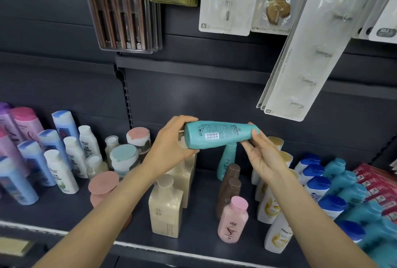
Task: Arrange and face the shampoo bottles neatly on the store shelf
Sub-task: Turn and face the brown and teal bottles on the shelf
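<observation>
Head view: both hands hold a teal shampoo bottle point(217, 134) sideways above the shelf point(204, 244) — left hand point(171, 145) fingers wrap its base, right hand point(261, 153) fingertips pinch its cap. Beneath the fingers stand cream bottles point(166, 207) — a slip could topple them.

Two teal bottles point(217, 134) – two brown bottles point(229, 184) – one pink bottle point(233, 220).

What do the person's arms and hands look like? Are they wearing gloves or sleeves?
No gloves and no sleeves in view. Both forearms are bare as far as the picture's bottom edge. The left hand and right hand are bare too, with no rings, watch or bracelets showing. The fingernails look short and plain.
</observation>
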